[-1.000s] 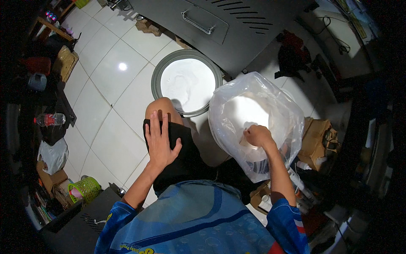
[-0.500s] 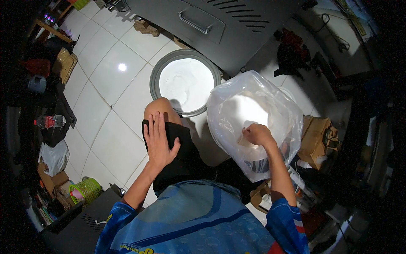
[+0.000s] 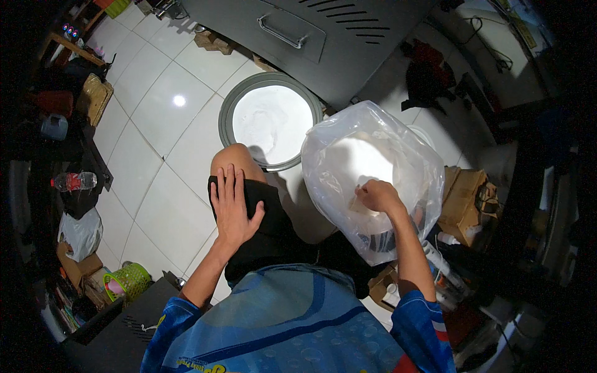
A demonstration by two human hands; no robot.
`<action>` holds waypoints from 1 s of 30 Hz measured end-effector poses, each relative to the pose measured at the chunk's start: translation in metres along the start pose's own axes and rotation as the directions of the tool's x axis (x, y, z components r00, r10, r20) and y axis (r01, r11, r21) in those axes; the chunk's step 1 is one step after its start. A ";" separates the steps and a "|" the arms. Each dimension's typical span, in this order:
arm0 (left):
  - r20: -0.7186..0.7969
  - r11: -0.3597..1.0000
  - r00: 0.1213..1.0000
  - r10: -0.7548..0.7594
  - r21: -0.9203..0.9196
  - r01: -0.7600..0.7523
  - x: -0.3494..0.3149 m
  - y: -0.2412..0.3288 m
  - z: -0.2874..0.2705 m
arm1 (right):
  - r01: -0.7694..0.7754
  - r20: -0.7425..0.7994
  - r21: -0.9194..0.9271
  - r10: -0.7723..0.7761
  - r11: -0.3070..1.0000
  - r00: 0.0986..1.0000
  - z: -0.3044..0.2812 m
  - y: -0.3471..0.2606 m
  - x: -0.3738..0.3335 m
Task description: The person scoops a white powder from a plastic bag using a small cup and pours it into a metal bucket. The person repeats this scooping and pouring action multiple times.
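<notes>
My left hand [image 3: 233, 208] lies flat on my bare knee and the hem of my black shorts, fingers spread, holding nothing. Over the large clear plastic bag [image 3: 323, 180] at centre right, my right hand [image 3: 377, 196] is closed, its fingers curled inward. What it grips, if anything, is hidden. White powder [image 3: 367, 158] fills the bottom of the bag, just beyond that hand. Left of the bag, past my knee, a round grey tub [image 3: 227, 118] holds more white powder [image 3: 273, 115] with a slightly uneven surface.
A grey metal cabinet [image 3: 348, 53] with a handle stands beyond the tub. Right of the bag is a cardboard box [image 3: 461, 202]. Along the left are a plastic bottle [image 3: 74, 181], a white plastic bag [image 3: 83, 233] and a green basket [image 3: 129, 280]. White tiles [image 3: 171, 205] cover the floor.
</notes>
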State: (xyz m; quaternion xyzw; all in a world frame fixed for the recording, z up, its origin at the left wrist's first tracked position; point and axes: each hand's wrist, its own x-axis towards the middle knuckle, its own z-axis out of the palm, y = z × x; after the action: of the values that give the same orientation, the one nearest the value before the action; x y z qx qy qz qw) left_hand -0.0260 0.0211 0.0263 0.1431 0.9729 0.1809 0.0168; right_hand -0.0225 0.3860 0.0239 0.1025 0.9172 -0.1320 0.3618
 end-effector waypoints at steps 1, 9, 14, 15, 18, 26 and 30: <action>-0.009 1.000 1.000 0.003 -0.004 -0.003 0.000 0.000 0.000 | 0.000 -0.005 0.004 0.000 1.000 1.000 0.000 0.000 0.000; -0.009 1.000 1.000 0.013 0.001 -0.013 -0.001 -0.002 0.002 | -0.001 -0.027 -0.018 0.000 1.000 1.000 0.003 0.002 0.001; 0.000 1.000 1.000 -0.001 0.010 0.001 0.000 -0.001 0.002 | 0.000 -0.050 -0.005 -0.001 1.000 0.999 0.001 -0.002 -0.002; 0.004 1.000 1.000 -0.006 0.011 0.006 0.000 -0.001 0.002 | -0.015 -0.039 -0.002 0.015 1.000 0.999 -0.002 -0.002 -0.003; -0.007 1.000 1.000 -0.002 0.005 0.002 0.001 -0.001 0.002 | -0.052 -0.215 0.061 0.064 0.997 0.975 -0.012 -0.001 0.001; -0.016 1.000 1.000 0.003 -0.007 -0.003 -0.002 0.001 0.002 | -0.116 -0.576 0.130 0.170 0.985 0.800 -0.013 -0.007 0.080; -0.028 1.000 0.999 0.016 0.002 -0.016 -0.003 0.001 0.003 | 0.092 -0.517 -0.066 -0.113 0.994 0.849 0.019 -0.025 0.102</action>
State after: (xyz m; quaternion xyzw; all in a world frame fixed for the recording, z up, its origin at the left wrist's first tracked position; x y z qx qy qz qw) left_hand -0.0228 0.0222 0.0234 0.1484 0.9720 0.1821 0.0014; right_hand -0.0906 0.3654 -0.0552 0.0780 0.9873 -0.1008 0.0952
